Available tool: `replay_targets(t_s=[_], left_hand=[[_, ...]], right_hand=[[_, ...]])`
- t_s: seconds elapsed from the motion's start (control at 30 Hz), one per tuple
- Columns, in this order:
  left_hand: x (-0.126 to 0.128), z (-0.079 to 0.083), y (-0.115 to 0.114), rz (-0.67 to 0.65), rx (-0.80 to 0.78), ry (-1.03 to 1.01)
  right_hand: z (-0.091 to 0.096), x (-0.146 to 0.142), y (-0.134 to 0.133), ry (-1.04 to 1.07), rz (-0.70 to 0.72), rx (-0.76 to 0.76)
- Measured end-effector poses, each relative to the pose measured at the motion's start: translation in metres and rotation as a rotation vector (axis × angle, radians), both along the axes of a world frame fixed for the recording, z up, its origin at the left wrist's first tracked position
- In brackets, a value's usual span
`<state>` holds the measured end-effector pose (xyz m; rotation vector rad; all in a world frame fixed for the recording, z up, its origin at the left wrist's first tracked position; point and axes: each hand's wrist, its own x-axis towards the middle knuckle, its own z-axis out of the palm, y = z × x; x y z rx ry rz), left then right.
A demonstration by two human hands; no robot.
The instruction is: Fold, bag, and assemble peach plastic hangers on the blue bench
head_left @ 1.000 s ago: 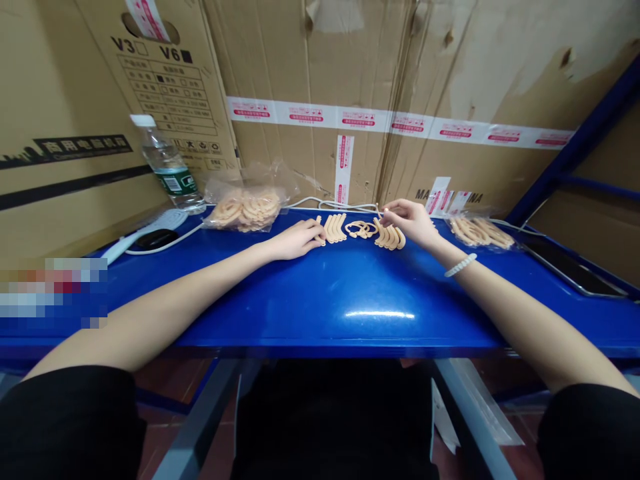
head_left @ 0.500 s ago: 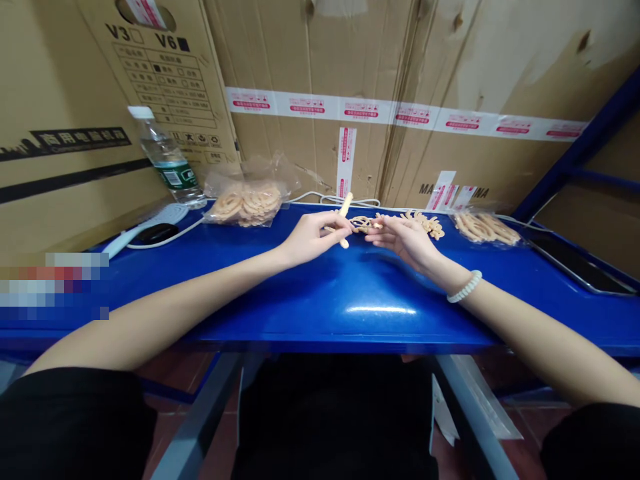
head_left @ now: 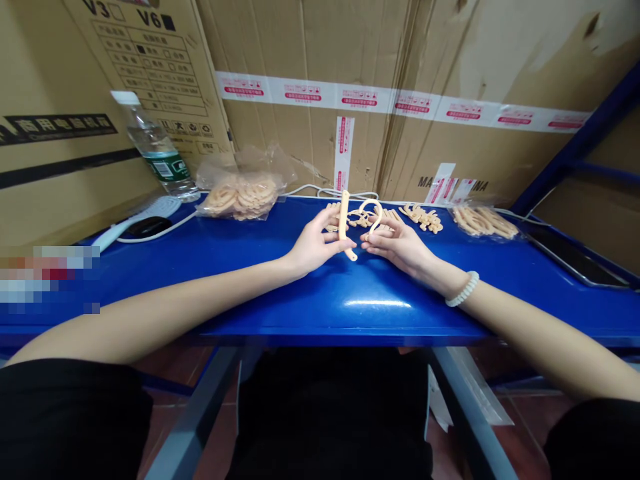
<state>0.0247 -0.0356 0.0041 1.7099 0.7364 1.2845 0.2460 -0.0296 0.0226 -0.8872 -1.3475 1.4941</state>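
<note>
Over the blue table (head_left: pixel 280 300), my left hand (head_left: pixel 313 245) pinches a cream-coloured bent strip (head_left: pixel 344 217) that stands nearly upright, with a small hole near its lower end. Facing it, my right hand (head_left: pixel 403 248) grips a thin cream-coloured hook-shaped piece (head_left: pixel 379 215), its curve arching up above the fingers. A small gap separates the two pieces. Behind my hands lie loose cream-coloured pieces (head_left: pixel 359 217), partly hidden by my fingers. A heap of small curly pieces (head_left: pixel 424 218) rests to the right of them.
At the back left are a clear bag of ring-shaped pieces (head_left: pixel 241 195), a water bottle (head_left: pixel 163 150) and a dark oval object (head_left: pixel 148 227). Another bag of pieces (head_left: pixel 484 220) and a phone-like dark slab (head_left: pixel 575 255) lie on the right. Cardboard boxes (head_left: pixel 300 133) wall the back.
My hands have drawn slightly apart. The strip in my left hand has turned more upright toward me, and the hook-shaped piece in my right hand now shows clearly, raised. The view has shifted slightly.
</note>
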Motion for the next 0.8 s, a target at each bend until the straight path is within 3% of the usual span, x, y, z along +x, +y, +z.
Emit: replay_targets(t_s=[0.1, 0.47, 0.8], left_hand=[[0.0011, -0.0018, -0.0013, 0.023, -0.049, -0.042], [0.0027, -0.0023, -0.0007, 0.026, 0.076, -0.041], [0.0029, -0.0013, -0.0040, -0.030, 0.168, -0.021]], right_hand=[[-0.0003, -0.0004, -0.0010, -0.026, 0.048, -0.012], [0.0055, -0.0008, -0.0023, -0.014, 0.169, -0.118], [0.0055, -0.0036, -0.0037, -0.013, 0.156, -0.097]])
